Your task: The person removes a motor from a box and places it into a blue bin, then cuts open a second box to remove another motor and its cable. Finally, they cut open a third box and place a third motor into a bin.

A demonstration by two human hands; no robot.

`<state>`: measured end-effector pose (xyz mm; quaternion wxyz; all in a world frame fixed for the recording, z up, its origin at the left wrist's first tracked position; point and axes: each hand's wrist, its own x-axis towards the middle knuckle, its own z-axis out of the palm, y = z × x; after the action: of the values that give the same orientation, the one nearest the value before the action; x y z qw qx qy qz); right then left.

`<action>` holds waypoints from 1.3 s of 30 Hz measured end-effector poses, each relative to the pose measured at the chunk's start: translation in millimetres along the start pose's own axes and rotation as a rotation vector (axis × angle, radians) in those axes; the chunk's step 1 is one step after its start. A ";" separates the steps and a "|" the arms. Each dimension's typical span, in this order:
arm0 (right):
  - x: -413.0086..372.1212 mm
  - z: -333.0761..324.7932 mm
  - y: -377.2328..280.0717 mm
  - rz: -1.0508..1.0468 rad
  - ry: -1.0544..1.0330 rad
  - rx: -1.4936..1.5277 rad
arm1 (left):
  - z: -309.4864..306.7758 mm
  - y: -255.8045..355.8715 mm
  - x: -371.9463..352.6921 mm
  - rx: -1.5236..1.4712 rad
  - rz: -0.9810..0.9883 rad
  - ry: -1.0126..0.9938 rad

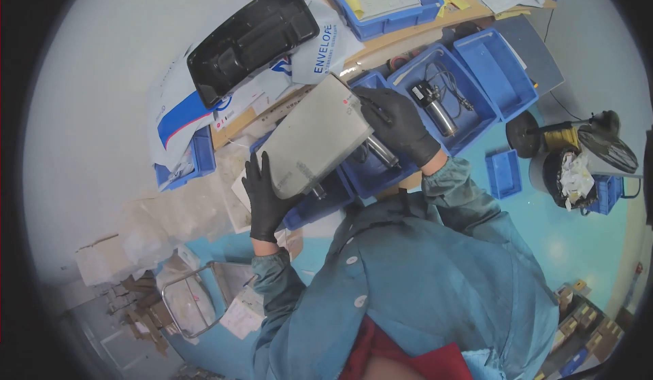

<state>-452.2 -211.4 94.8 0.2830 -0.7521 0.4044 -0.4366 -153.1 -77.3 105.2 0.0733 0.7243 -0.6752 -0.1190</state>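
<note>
A light grey box (309,138) with small printing at its ends is held between my two black-gloved hands, above a row of blue bins. My left hand (267,200) grips its lower left end, fingers along the side. My right hand (401,125) is closed around the upper right end; its fingertips are partly hidden. Under the box, a silver metal cylinder (382,151) shows in a blue bin (371,184). To the right, another blue bin (469,84) holds a black-and-silver cylindrical device (435,108) with a coiled cable.
A black plastic tray (252,43) lies on white printed bags (326,46) at the upper left. A blue tray of papers (401,19) stands on the wooden bench. On the right are a fan (605,142), a small blue bin (503,174) and a waste bin (547,176).
</note>
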 end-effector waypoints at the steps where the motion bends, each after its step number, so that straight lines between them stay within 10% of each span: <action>1: 2.5 -0.6 -3.7 0.061 -0.014 -0.021 | 0.6 0.2 0.1 0.005 0.010 0.009; 39: -4.6 -48.5 -74.2 0.439 -0.252 -0.230 | 22.8 -24.3 3.3 -0.086 0.093 0.182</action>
<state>-469.7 -172.9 172.9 0.3315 -0.7221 0.5663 -0.2190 -135.8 -77.5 76.5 0.1708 0.6961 -0.6929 -0.0783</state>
